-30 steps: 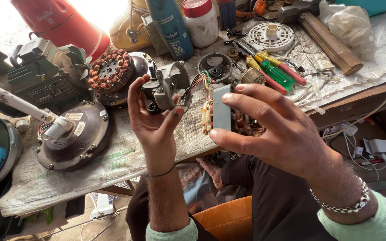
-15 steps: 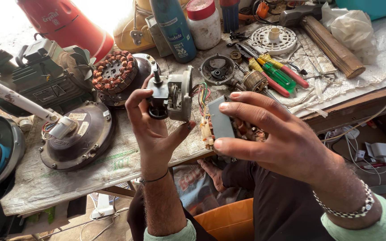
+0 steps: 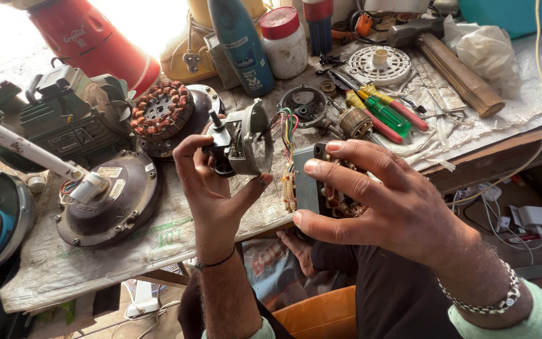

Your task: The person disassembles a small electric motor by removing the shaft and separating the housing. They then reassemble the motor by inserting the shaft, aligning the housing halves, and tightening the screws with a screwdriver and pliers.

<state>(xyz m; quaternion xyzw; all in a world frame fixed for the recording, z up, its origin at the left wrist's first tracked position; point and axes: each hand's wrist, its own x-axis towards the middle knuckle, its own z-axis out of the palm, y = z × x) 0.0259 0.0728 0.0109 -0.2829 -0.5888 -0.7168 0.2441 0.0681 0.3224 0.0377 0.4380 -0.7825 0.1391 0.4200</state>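
Note:
My left hand (image 3: 211,188) grips a small grey metal motor housing (image 3: 243,141) with a black shaft end, held upright above the bench edge. Several coloured wires (image 3: 288,129) run from it to the part in my right hand. My right hand (image 3: 377,204) holds a motor stator block (image 3: 312,188) with a grey flat face and copper windings; my fingers wrap over its top and my thumb presses under it. The two parts sit side by side, a few centimetres apart.
The workbench (image 3: 95,263) has a cloth cover. On it lie a copper-wound stator (image 3: 161,113), a round dark fan motor (image 3: 111,201), screwdrivers (image 3: 384,113), a hammer (image 3: 453,69), a blue bottle (image 3: 239,44), a white jar (image 3: 283,41) and a red cone (image 3: 95,44). An orange stool (image 3: 321,317) is below.
Both hands have shifted slightly toward the bench. My left hand turned the grey housing more upright, and my right hand's fingers spread further over the stator block.

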